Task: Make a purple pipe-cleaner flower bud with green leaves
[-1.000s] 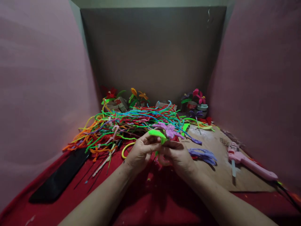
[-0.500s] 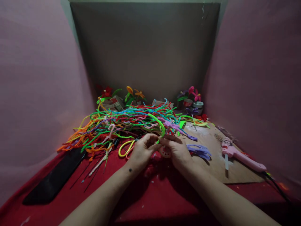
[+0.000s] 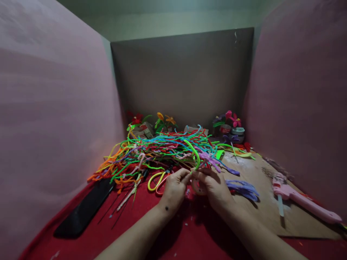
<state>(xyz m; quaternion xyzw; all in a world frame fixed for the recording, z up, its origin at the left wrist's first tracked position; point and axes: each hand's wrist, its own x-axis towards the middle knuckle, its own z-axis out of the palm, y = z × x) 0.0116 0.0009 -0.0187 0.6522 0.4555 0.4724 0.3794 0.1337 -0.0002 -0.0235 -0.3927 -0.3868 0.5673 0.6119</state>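
Note:
My left hand [image 3: 174,187] and my right hand [image 3: 214,186] meet over the red cloth [image 3: 179,234], fingers pinched together. Between them they hold the base of a bright green pipe cleaner [image 3: 194,153] that arches up and over, with a purple pipe-cleaner flower [image 3: 210,159] at the same spot. A pink ring-shaped object [image 3: 195,186] sits under my right hand's fingers. Just behind the hands lies a big pile of many-coloured pipe cleaners [image 3: 159,150].
Yellow-handled scissors [image 3: 155,180] lie left of my left hand. A long black flat object [image 3: 85,209] lies at the left. A wooden board [image 3: 260,191] at the right carries purple pieces [image 3: 242,187] and a pink glue gun [image 3: 300,198]. Finished flowers [image 3: 162,121] and jars [image 3: 235,131] stand at the back.
The green pipe cleaner has gone from a flat leaf loop to a tall arch, and the purple flower has tipped down to the right. Both hands stay together; the camera tilted up.

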